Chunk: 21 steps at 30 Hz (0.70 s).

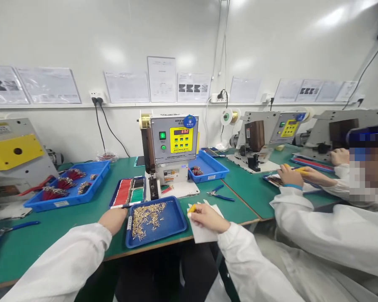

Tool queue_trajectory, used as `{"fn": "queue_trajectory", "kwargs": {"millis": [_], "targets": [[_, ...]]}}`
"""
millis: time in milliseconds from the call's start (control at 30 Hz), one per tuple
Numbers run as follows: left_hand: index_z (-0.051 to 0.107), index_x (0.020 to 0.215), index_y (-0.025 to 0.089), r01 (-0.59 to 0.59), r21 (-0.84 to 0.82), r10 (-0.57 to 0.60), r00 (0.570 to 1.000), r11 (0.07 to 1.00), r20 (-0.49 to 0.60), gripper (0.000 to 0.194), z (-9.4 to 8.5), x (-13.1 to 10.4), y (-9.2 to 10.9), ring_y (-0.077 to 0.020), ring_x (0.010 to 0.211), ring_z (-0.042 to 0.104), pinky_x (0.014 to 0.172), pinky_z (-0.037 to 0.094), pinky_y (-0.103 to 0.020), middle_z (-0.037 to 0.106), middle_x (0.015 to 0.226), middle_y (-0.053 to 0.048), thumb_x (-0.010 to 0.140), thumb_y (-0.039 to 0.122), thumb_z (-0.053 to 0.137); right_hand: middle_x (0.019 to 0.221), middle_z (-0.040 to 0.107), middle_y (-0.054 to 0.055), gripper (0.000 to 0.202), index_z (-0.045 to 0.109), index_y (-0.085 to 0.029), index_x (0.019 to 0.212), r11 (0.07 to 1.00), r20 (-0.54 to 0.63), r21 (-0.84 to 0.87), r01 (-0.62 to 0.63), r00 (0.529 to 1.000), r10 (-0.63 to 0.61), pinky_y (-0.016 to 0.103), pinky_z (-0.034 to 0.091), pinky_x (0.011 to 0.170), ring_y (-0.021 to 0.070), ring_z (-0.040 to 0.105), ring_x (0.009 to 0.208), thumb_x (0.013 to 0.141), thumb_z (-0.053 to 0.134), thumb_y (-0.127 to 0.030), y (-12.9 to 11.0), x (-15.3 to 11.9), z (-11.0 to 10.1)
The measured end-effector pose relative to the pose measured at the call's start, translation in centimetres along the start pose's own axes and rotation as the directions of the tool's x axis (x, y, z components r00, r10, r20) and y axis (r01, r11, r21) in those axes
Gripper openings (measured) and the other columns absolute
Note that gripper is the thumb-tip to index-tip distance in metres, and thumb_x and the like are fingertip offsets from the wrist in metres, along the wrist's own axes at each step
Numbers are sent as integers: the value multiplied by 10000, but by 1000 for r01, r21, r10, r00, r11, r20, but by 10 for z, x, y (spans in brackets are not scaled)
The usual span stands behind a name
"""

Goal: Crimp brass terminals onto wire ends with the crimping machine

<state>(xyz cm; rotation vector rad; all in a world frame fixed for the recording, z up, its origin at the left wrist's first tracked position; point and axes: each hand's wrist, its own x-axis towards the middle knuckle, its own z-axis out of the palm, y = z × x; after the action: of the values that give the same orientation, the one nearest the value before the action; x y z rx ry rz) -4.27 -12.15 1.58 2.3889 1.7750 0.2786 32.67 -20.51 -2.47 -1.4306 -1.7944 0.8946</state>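
My left hand (113,220) is curled at the near corner of a small dark-blue tray (112,193) holding bundles of red, black and green wires; what its fingers grip is hidden. Just right of it lies a blue tray (173,224) scattered with small gold-coloured metal terminals (145,216). Beyond that tray's right side, my right hand (209,217) is closed in a pinch over white sheets (204,237) at the table edge. Something yellow (192,209) shows at its fingertips, perhaps a finger cover. Behind the trays stands a grey crimping machine (173,144) with a lit red display.
Blue-handled pliers (221,195) lie right of the machine. A blue bin (209,167) is behind them; another blue bin (66,203) with red wire bundles sits left. At right, a co-worker's hands (292,175) are busy near another machine (255,140).
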Motion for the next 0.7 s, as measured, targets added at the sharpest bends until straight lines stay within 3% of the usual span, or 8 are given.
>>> {"fn": "queue_trajectory", "kwargs": {"millis": [67,133,200,267,333,433,600,700], "targets": [[566,571,184,12,-39,-11,999,999,30,66,-2,-6,-3,-209,616,583,651,429,-294,589,577,-38,590,126,542,663,642,15,135,620,-185,786,995,-34,-99,-22,999,19,268,454,568,188,606,602,833,556,-294,8,10,-23],[622,678,191,90,-235,-74,994,968,76,97,-4,-16,-7,-182,588,570,605,425,-266,605,605,-16,606,217,563,765,659,59,106,617,-172,789,973,-141,-219,-76,989,46,306,460,671,222,622,724,814,555,-254,20,22,-48],[660,815,174,202,-525,-179,979,827,95,269,-3,-30,-11,-160,554,548,573,429,-256,617,639,-10,611,339,600,837,644,119,88,587,-157,776,932,-252,-329,-152,965,68,363,440,765,277,607,842,782,578,-244,37,31,-69],[676,889,146,234,-712,-295,955,662,40,412,1,-46,-12,-144,562,536,585,443,-255,636,699,-21,593,433,646,856,622,144,121,541,-171,718,893,-305,-408,-191,950,64,394,412,837,322,573,941,733,624,-258,56,36,-80],[689,887,137,191,-779,-382,922,598,-67,447,5,-61,-10,-138,614,545,628,458,-251,659,775,-36,602,482,675,828,605,147,188,488,-194,663,860,-313,-465,-208,948,60,417,407,843,345,561,940,703,644,-291,74,38,-82],[686,826,141,115,-800,-399,902,589,-164,423,12,-72,-5,-143,683,566,685,471,-246,670,789,-39,649,525,682,786,588,146,215,436,-222,630,825,-315,-524,-212,948,44,436,421,819,350,564,914,767,548,-343,94,37,-78],[627,803,138,68,-857,-370,917,511,-148,452,17,-73,-3,-185,804,630,707,491,-265,692,875,-86,683,573,664,835,616,160,213,436,-233,605,807,-279,-570,-155,960,-12,437,445,852,370,558,1050,772,517,-335,117,36,-77],[612,807,133,65,-862,-356,924,502,-138,447,19,-73,-4,-172,727,624,671,481,-264,680,780,-80,704,566,651,897,645,171,124,517,-222,635,816,-264,-570,-94,962,-74,443,474,833,383,547,1113,745,536,-277,133,34,-79]]}}
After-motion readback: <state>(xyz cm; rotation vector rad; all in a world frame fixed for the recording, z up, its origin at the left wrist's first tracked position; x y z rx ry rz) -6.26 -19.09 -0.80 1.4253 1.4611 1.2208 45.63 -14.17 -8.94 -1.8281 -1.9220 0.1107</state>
